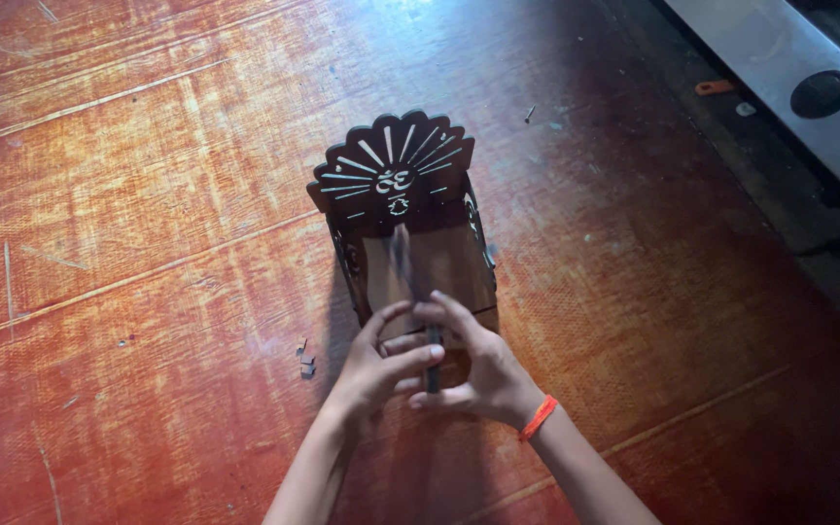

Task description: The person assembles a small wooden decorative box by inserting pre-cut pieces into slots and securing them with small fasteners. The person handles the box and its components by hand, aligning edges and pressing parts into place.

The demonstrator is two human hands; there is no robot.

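Pinching thin dark stick (427,342), left hand (378,367) and right hand (478,374) grips closed; carved wooden shrine (396,199) ahead, wood scraps (305,362) left

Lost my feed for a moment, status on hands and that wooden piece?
Left hand and right hand together on a thin dark strip. Carved wooden shrine upright just beyond. Small offcuts lie left, apart.

There are no boxes, packets, labels, signs or screens to see here.
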